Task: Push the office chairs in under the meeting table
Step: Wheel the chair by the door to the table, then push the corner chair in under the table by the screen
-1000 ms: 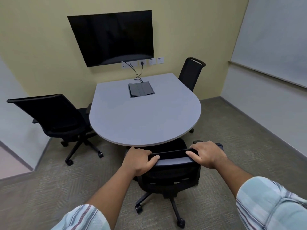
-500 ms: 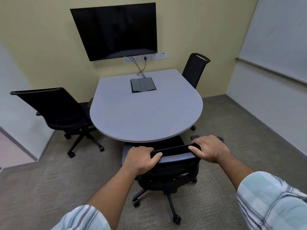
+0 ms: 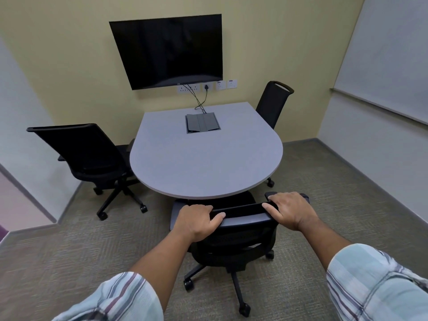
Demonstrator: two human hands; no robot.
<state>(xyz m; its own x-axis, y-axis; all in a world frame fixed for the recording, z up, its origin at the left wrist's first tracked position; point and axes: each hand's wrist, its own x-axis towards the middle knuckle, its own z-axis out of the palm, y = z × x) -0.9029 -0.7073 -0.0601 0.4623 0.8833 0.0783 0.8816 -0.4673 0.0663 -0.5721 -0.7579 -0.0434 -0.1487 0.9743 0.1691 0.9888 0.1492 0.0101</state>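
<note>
near chair (image 3: 240, 239) before table (image 3: 206, 163), screen (image 3: 169, 49) behind

Near chair (image 3: 234, 242) seat hidden under table (image 3: 203, 163).

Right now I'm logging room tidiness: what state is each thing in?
Near chair: seat partly under table, both hands on backrest.
Left chair: pulled out, angled.
Far chair: close against table.
TV: screen dark.
Table cable box: lid shut.
Left hand: shut.
Right hand: shut.
</note>
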